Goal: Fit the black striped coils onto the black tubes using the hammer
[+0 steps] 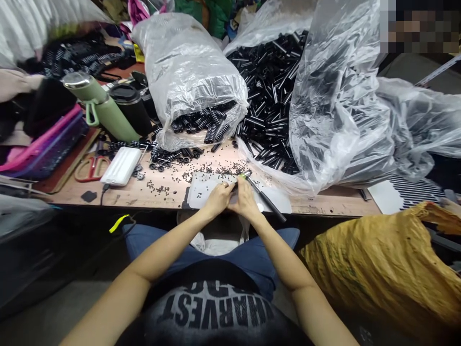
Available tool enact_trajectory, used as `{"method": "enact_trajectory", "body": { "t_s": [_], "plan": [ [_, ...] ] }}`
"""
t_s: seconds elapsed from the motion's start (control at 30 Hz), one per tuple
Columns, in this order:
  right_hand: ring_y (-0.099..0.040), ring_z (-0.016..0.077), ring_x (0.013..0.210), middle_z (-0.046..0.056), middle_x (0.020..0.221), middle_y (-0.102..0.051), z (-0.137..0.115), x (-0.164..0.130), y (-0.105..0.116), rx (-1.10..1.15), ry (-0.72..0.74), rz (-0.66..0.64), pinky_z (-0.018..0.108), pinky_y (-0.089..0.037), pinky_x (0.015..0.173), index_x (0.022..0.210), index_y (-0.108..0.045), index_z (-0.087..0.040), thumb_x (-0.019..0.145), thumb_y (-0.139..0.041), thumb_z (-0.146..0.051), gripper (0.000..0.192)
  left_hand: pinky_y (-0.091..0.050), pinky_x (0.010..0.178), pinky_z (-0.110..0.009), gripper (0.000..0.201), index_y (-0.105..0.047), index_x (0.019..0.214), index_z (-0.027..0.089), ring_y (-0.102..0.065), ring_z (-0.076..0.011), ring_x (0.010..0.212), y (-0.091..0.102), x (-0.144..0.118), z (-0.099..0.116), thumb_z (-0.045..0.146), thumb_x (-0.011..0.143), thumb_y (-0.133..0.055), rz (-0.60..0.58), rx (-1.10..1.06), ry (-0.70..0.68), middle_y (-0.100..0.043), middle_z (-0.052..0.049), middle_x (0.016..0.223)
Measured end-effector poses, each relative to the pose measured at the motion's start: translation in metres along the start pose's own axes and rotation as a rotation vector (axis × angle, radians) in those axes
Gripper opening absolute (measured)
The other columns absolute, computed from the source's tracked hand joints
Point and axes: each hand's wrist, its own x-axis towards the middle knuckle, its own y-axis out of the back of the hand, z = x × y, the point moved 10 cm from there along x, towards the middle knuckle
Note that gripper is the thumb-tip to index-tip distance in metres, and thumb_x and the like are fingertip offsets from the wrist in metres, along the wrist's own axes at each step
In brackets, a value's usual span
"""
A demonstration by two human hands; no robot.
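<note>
Closest to the lens is a dark t-shirt (212, 312) with grey lettering, then blue jeans (252, 254), and both bare forearms reach out to the near edge of the wooden table (162, 192). So the left hand (218, 198) and right hand (245, 199) are pressed together, fingers curled, right over a pale mat (201, 190) that sits on that edge. Right hand is closed on a thin black rod (268, 201) with a yellow-green tip, which slants away to the right of the mat. Left hand is pinching something at the same spot, too small to make out what tbh

Tiny black beads (216, 169) are scattered just behind the mat. Further back from the mat there's a clear bag of ribbed black parts (194, 77), and to the right of it a big open bag of black tubes (273, 91). Left of the mat: a white power bank (121, 166), red-handled scissors (91, 168), a green flask (104, 110) and a black tumbler (131, 108). Crumpled yellow sack (382, 264) sits low to the right of the mat
</note>
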Motion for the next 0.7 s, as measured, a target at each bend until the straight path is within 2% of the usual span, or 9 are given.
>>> {"method": "enact_trajectory", "body": {
  "t_s": [0.03,0.13,0.17,0.23,0.37,0.43,0.53,0.63,0.7],
  "plan": [
    [-0.036,0.0355,0.129,0.023,0.137,-0.042,0.014,-0.003,0.009,-0.076,-0.058,0.009,0.051,-0.032,0.105,0.136,-0.036,-0.008,0.074,-0.066,-0.03,0.072,-0.047,0.084,-0.036,0.04,-0.055,0.128,0.012,-0.059,-0.0213,0.091,-0.001,0.0,0.001,0.015,0.09,-0.043,-0.024,0.042,-0.058,-0.061,-0.013,0.099],
    [-0.048,0.0359,0.115,0.024,0.118,-0.055,0.067,-0.022,0.042,-0.326,-0.354,0.01,0.048,-0.038,0.093,0.113,-0.054,-0.009,0.087,-0.054,-0.031,0.034,-0.044,0.086,-0.04,0.037,-0.058,0.125,0.016,-0.059,-0.0228,0.094,0.002,-0.002,0.001,0.016,0.093,-0.039,-0.053,0.182,-0.169,-0.064,-0.013,0.101],
    [-0.053,0.034,0.107,0.023,0.109,-0.06,0.078,-0.029,0.049,-0.359,-0.427,-0.014,0.045,-0.041,0.087,0.106,-0.056,-0.01,0.091,-0.049,-0.031,0.026,-0.042,0.088,-0.043,0.037,-0.058,0.125,0.017,-0.058,-0.0239,0.096,0.004,-0.004,0.0,0.016,0.094,-0.038,-0.049,0.231,-0.181,-0.065,-0.013,0.102],
    [-0.06,0.0279,0.09,0.016,0.093,-0.064,0.084,-0.042,0.054,-0.305,-0.472,-0.056,0.036,-0.043,0.076,0.1,-0.055,-0.014,0.095,-0.041,-0.033,0.024,-0.037,0.092,-0.048,0.038,-0.056,0.127,0.02,-0.057,-0.0257,0.101,0.007,-0.007,-0.001,0.016,0.095,-0.037,-0.04,0.299,-0.19,-0.065,-0.013,0.106],
    [-0.06,0.0198,0.067,0.006,0.075,-0.063,0.057,-0.061,0.053,-0.133,-0.39,-0.024,0.027,-0.037,0.061,0.101,-0.053,-0.018,0.1,-0.024,-0.038,0.035,-0.032,0.099,-0.053,0.044,-0.052,0.131,0.023,-0.054,-0.0267,0.111,0.009,-0.011,0.002,0.012,0.093,-0.034,-0.049,0.318,-0.17,-0.065,-0.012,0.111],
    [-0.058,0.0179,0.058,0.004,0.067,-0.061,0.046,-0.067,0.044,-0.175,-0.381,-0.112,0.025,-0.033,0.057,0.095,-0.053,-0.018,0.101,-0.024,-0.038,0.036,-0.03,0.102,-0.053,0.046,-0.05,0.133,0.023,-0.053,-0.0266,0.115,0.005,-0.012,0.005,0.009,0.093,-0.033,-0.065,0.334,-0.15,-0.065,-0.012,0.114],
    [-0.055,0.0166,0.053,0.001,0.06,-0.057,0.032,-0.07,0.042,-0.194,-0.381,-0.197,0.024,-0.031,0.054,0.087,-0.053,-0.019,0.1,-0.026,-0.038,0.035,-0.025,0.108,-0.052,0.045,-0.046,0.137,0.013,-0.046,-0.0282,0.126,-0.007,-0.016,0.015,0.017,0.095,-0.032,-0.075,0.388,-0.131,-0.058,-0.017,0.128],
    [-0.056,0.0164,0.054,0.002,0.063,-0.058,0.001,-0.06,0.058,-0.034,-0.298,-0.06,0.024,-0.035,0.056,0.09,-0.052,-0.02,0.101,-0.02,-0.042,0.04,-0.017,0.114,-0.051,0.062,-0.035,0.141,0.0,-0.027,-0.0326,0.14,-0.024,-0.021,0.028,0.04,0.094,-0.036,-0.088,0.406,-0.14,-0.038,-0.024,0.146],
    [-0.057,0.0164,0.056,0.003,0.067,-0.06,-0.024,-0.053,0.055,0.037,-0.214,-0.021,0.025,-0.038,0.057,0.095,-0.053,-0.02,0.1,-0.017,-0.043,0.043,-0.016,0.115,-0.05,0.072,-0.03,0.143,-0.004,-0.019,-0.0339,0.142,-0.033,-0.025,0.03,0.046,0.092,-0.037,-0.108,0.4,-0.137,-0.031,-0.026,0.149]
  ]
}}
